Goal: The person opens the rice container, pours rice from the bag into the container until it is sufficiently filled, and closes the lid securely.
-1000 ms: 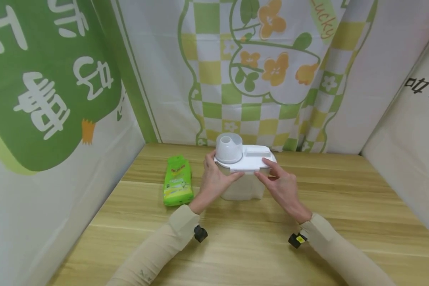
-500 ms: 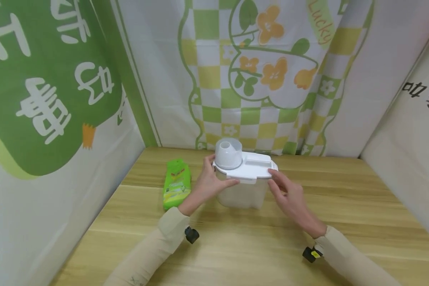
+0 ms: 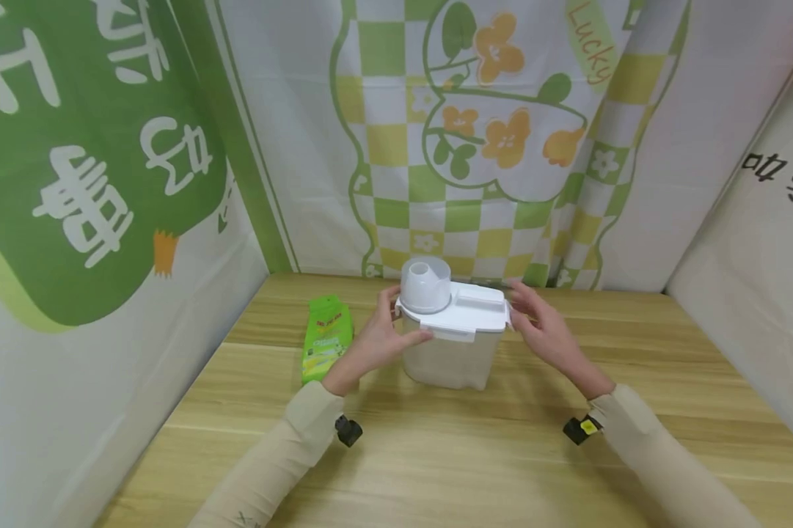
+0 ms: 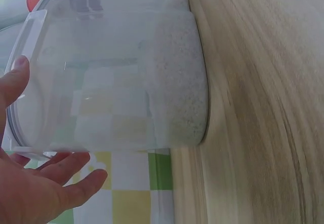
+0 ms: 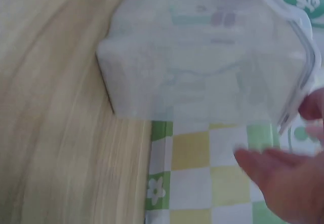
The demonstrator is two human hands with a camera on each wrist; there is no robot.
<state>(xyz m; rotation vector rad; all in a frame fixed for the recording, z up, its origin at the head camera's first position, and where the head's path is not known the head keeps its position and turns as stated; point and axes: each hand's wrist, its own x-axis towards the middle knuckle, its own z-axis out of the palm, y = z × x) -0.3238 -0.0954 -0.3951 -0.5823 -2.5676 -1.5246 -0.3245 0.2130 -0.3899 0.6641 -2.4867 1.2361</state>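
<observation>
A translucent storage container point(image 3: 445, 361) stands upright on the table, pale grains point(image 4: 177, 77) in its bottom part. Its white lid point(image 3: 465, 312) is on, bearing a raised handle and an upturned clear measuring cup point(image 3: 425, 287). My left hand point(image 3: 373, 343) holds the lid's left end, thumb at the front latch point(image 4: 33, 35) and the other fingers round the far side. At the opposite end is my right hand point(image 3: 551, 334), its thumb right at the lid's edge point(image 5: 304, 89) and its other fingers loosely extended.
A bright green packet point(image 3: 326, 334) lies left of the container, partly behind the left forearm. The wooden table point(image 3: 462, 462) ends at a printed curtain point(image 3: 396, 169) close behind. Fabric walls rise on both sides.
My right hand has moved from the front of the lid to its right end, and its fingers have lifted off the top. The left hand stays, its thumb slid slightly left.
</observation>
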